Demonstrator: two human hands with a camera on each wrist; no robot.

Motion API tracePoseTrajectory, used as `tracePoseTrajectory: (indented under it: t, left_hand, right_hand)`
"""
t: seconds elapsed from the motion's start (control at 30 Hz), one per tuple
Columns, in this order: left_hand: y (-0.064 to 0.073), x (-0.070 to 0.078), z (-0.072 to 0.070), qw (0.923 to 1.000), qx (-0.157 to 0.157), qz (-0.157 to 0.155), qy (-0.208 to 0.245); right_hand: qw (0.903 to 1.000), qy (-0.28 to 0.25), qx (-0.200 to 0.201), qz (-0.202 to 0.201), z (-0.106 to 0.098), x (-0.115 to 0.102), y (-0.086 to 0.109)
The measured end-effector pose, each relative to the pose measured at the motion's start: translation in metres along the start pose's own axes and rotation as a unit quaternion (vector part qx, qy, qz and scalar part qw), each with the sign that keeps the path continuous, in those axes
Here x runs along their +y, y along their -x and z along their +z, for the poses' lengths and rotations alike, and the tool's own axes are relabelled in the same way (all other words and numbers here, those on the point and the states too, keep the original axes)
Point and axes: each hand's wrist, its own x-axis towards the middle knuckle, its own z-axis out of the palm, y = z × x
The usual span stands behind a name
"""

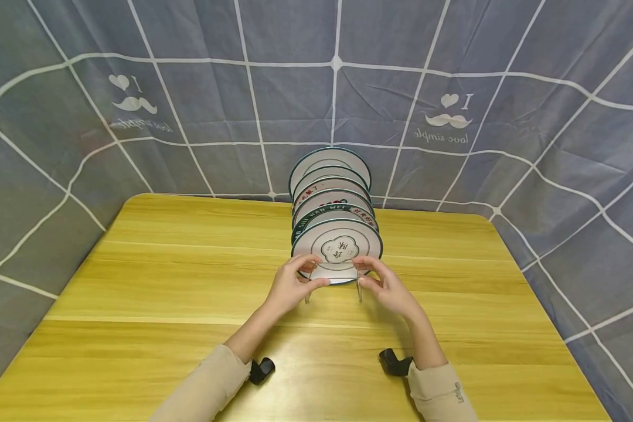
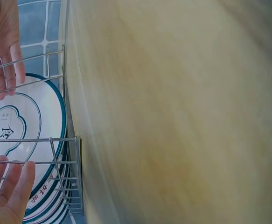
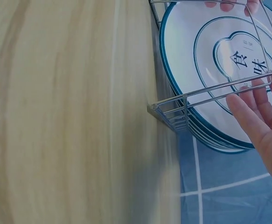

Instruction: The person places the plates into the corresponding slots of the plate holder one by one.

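Note:
Several round white plates with green rims stand on edge, one behind another, in a metal wire dish rack (image 1: 360, 291). Dark characters in a flower-shaped outline mark the front plate (image 1: 308, 241). My left hand (image 1: 291, 284) holds the rack's front wire on the left, thumb below and fingers above. On the other side, my right hand (image 1: 390, 288) pinches the front wire of the rack the same way. The right wrist view shows fingers (image 3: 250, 116) against the rack's wire loop (image 3: 210, 88), in front of the plate. Rear plates are mostly hidden by those before them.
The rack stands on a yellow wood-grain table (image 1: 163, 305), near its back edge. Behind hangs a grey curtain (image 1: 290, 99) with white grid lines. Black wrist devices (image 1: 262, 370) stick out at both beige sleeves (image 1: 211, 381).

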Motion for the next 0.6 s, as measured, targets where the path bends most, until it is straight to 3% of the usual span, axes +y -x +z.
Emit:
tracePoseTrajectory:
  t: [0.47, 0.6]
  left_hand:
    - [-0.001, -0.005, -0.008, 0.9999, -0.013, 0.003, -0.006]
    - [-0.001, 0.0, -0.021, 0.9991, -0.028, 0.014, -0.028]
  right_hand:
    - [0.9999, -0.012, -0.002, 0.002, 0.004, -0.003, 0.0]
    - [0.9991, -0.003, 0.02, -0.038, -0.006, -0.007, 0.001]
